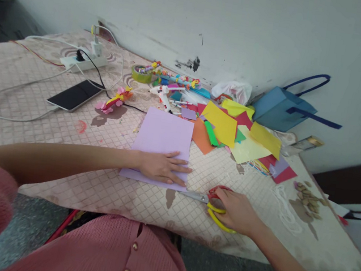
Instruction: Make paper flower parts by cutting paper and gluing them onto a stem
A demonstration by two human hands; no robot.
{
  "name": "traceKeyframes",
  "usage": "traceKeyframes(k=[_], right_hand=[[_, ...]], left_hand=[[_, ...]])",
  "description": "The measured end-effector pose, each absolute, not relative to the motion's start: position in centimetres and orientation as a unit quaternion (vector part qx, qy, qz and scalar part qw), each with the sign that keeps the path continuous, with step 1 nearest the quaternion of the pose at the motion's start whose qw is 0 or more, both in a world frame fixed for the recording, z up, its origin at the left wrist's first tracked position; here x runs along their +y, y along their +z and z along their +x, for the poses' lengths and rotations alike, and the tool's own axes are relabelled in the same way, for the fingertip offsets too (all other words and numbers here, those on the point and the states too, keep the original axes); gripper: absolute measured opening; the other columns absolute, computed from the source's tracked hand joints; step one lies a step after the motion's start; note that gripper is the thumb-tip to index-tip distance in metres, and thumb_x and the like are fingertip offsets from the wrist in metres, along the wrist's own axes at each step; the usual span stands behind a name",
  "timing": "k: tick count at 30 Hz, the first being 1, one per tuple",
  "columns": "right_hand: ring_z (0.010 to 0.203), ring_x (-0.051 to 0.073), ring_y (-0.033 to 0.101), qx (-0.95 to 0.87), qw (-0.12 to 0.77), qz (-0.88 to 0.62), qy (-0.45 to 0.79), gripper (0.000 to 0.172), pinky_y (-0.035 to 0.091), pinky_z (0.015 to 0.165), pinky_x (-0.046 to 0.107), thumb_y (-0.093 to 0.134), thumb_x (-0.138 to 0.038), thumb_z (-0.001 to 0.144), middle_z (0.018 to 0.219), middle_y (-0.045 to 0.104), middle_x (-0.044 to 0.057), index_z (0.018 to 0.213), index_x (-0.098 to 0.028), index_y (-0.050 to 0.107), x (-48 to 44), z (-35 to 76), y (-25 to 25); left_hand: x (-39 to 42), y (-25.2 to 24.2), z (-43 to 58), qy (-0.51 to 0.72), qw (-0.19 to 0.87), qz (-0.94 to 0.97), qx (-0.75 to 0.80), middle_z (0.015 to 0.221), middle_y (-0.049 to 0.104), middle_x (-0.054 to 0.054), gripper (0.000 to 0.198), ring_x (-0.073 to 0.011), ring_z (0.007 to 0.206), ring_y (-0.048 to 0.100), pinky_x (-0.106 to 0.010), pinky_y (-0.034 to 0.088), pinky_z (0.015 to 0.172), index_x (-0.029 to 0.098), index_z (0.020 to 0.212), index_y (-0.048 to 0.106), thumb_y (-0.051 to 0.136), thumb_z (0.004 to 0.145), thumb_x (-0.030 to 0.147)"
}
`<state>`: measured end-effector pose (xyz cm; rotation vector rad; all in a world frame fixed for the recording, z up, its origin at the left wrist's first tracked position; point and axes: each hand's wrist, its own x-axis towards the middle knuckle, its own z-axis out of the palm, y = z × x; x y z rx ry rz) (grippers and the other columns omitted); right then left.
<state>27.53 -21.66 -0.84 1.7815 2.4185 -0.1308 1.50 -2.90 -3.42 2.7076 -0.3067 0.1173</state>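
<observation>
A lilac paper sheet (162,139) lies flat on the patterned tablecloth (32,131). My left hand (162,166) rests open on the sheet's near edge, fingers flat and pointing right. My right hand (237,212) lies on a pair of scissors (209,201) with red and yellow handles. Its fingers curl over the handles, and the blades point left toward the sheet's near corner.
Coloured paper scraps (235,132) pile behind the sheet, with a white glue gun (164,92), a tape roll (141,74) and paper flowers (114,100). A phone (75,95), cables and a power strip (83,61) lie at the left. A blue bag (281,107) leans on the wall. Nuts (308,200) sit at the right.
</observation>
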Motion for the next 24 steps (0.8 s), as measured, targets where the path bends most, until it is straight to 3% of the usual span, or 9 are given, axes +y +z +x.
traceKeyframes(k=[15,24], right_hand=[[0.078,0.023,0.061,0.802,0.058,0.592,-0.044,0.025,0.041,0.063,0.030,0.056,-0.038,0.078,0.085,0.065,0.008,0.091,-0.018,0.049,-21.6,26.7,-0.5],[0.076,0.022,0.061,0.804,0.065,0.589,-0.046,0.023,0.041,0.063,0.030,0.055,-0.038,0.079,0.085,0.065,0.008,0.090,-0.018,0.049,-21.9,26.9,-0.4]], left_hand=[[-3.0,-3.2,1.5,0.039,0.220,0.970,-0.101,0.149,0.025,0.004,0.039,-0.0213,0.138,0.019,-0.046,0.000,0.113,0.038,0.129,0.046,0.041,0.091,0.034],[-3.0,-3.2,1.6,0.009,0.194,0.976,-0.100,0.151,0.016,0.005,0.041,-0.0212,0.140,0.011,-0.045,-0.006,0.112,0.038,0.134,0.039,0.035,0.093,0.035]])
